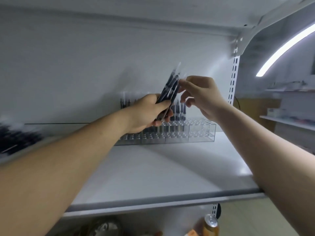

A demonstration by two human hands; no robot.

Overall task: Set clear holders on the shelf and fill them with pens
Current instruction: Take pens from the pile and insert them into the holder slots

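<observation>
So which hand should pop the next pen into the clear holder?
Probably the right hand. The left hand is gripping the bundle of pens, while the right hand's fingertips sit at the bundle's top, and the empty holes of the clear holder are at its right end, nearer that hand.

Dim, cool overall. One bright strip light [281,48] upper right, bowed by wide-angle distortion. Glare on the shelf [242,170] at its right edge; soft arm shadows across its surface. Motion blur on the pens [170,89] in the left hand [146,113]. Left frame edge heavily smeared; background at right soft.
</observation>
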